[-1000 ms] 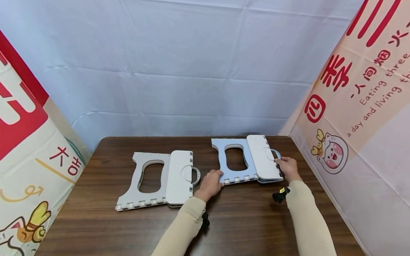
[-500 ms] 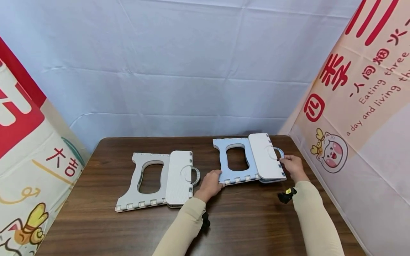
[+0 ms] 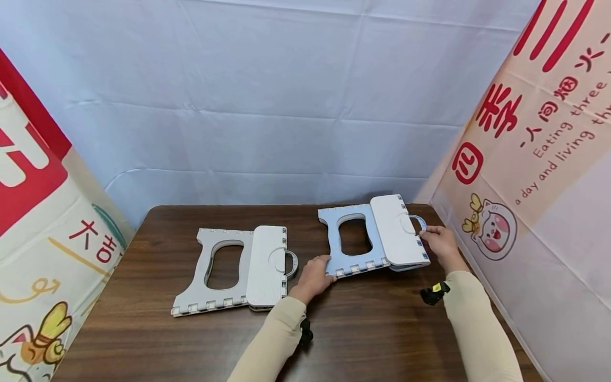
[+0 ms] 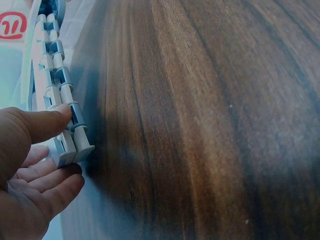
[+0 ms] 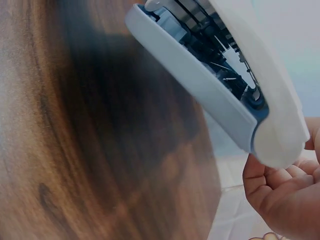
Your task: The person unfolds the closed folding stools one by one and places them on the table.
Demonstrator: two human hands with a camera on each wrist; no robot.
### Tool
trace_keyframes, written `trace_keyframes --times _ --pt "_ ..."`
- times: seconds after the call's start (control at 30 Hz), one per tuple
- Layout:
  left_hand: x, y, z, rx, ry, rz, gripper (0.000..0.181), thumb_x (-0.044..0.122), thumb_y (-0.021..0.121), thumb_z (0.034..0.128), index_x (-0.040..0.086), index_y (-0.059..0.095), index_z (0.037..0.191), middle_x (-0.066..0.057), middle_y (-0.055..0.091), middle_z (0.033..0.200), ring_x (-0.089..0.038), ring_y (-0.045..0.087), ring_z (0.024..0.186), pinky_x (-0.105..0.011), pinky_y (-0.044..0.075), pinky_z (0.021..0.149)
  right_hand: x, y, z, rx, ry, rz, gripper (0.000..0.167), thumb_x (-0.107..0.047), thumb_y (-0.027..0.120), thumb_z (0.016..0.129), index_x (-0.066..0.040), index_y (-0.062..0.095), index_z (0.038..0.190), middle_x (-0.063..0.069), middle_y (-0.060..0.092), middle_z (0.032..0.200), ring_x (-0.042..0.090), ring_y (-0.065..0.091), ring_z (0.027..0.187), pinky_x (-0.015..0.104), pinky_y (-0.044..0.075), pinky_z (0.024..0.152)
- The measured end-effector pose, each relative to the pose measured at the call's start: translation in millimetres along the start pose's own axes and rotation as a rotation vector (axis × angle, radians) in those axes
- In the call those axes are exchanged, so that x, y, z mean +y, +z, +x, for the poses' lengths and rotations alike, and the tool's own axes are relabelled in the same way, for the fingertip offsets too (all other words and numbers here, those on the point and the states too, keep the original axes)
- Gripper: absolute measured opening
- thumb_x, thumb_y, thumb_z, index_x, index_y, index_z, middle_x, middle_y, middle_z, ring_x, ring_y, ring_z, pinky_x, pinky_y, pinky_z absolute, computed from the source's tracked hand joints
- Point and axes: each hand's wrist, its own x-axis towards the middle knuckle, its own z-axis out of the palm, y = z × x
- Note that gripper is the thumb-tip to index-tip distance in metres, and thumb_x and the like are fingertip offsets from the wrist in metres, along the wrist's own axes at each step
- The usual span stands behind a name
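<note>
A blue and white folding stool (image 3: pixel 336 254) lies folded flat at the back right of the table. My left hand (image 3: pixel 313 276) pinches its near left corner. In the left wrist view, the thumb (image 4: pixel 47 122) lies on the hinged edge (image 4: pixel 65 85) with the fingers curled below the corner. At the stool's right end, my right hand (image 3: pixel 441 246) grips beside the blue ring handle (image 3: pixel 420 222). The right wrist view shows the white panel (image 5: pixel 272 90) raised apart from the blue leg piece (image 5: pixel 192 80), with springs and dark inner parts in the gap.
A grey and white folding stool (image 3: pixel 267 265) lies folded on the left, its ring handle (image 3: pixel 292 263) close to my left forearm. The brown wooden table (image 3: pixel 363 334) ends at a pale cloth backdrop (image 3: pixel 267 132). A printed cloth (image 3: pixel 520 212) hangs at the right.
My right hand has moved right and slightly away from me. The stool's white panel has shifted the same way and tilted up a little. My left hand has stayed at the corner.
</note>
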Motion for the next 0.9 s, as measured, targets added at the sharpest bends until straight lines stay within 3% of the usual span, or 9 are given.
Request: trace_keyframes --times 0.1,0.33,0.53,0.8,0.9 --pt "0.8 0.8 0.5 -0.017 -0.005 -0.013 0.061 0.021 0.077 0.0771 -0.002 0.053 0.128 -0.017 0.057 0.120 -0.029 0.056 0.107 -0.035 0.046 0.087 -5 -3 -1.4 0.012 0.000 -0.004 0.051 -0.030 0.058 0.093 0.004 0.047 0.129 0.021 0.053 0.114 0.026 0.054 0.093 0.043 0.047 0.066" --pt "2.7 0.2 1.3 -0.056 -0.033 -0.040 0.062 0.022 0.078 0.0771 -0.001 0.053 0.129 -0.017 0.057 0.121 -0.028 0.055 0.107 -0.035 0.046 0.086 -46 -4 -35.4 0.009 -0.019 -0.028 0.049 -0.024 0.048 0.097 0.007 0.040 0.134 0.026 0.048 0.123 0.031 0.047 0.104 0.041 0.042 0.083" --pt "3.6 -1.4 1.7 -0.063 -0.035 -0.041 0.061 0.022 0.079 0.0753 -0.001 0.054 0.126 -0.016 0.058 0.117 -0.027 0.057 0.102 -0.033 0.048 0.081 -58 -7 -43.5 -0.002 -0.025 0.000 0.051 -0.027 0.049 0.096 0.006 0.041 0.135 0.025 0.049 0.123 0.027 0.050 0.100 0.038 0.044 0.082" --pt "5.3 -3.8 0.6 -0.056 -0.053 -0.052 0.059 0.023 0.081 0.0729 0.001 0.058 0.123 -0.014 0.060 0.112 -0.026 0.058 0.099 -0.033 0.048 0.080 -70 -12 -48.6 0.017 -0.104 0.030 0.046 -0.021 0.053 0.095 0.009 0.045 0.128 0.011 0.059 0.100 0.004 0.056 0.072 0.024 0.050 0.066" --pt "5.6 -2.8 1.1 -0.057 -0.057 -0.051 0.059 0.024 0.081 0.0725 0.002 0.059 0.122 -0.013 0.060 0.112 -0.024 0.059 0.097 -0.033 0.048 0.079 -76 -13 -51.4 0.010 -0.120 0.070 0.045 -0.020 0.054 0.094 0.009 0.046 0.127 -0.001 0.060 0.088 0.003 0.057 0.071 0.029 0.052 0.069"
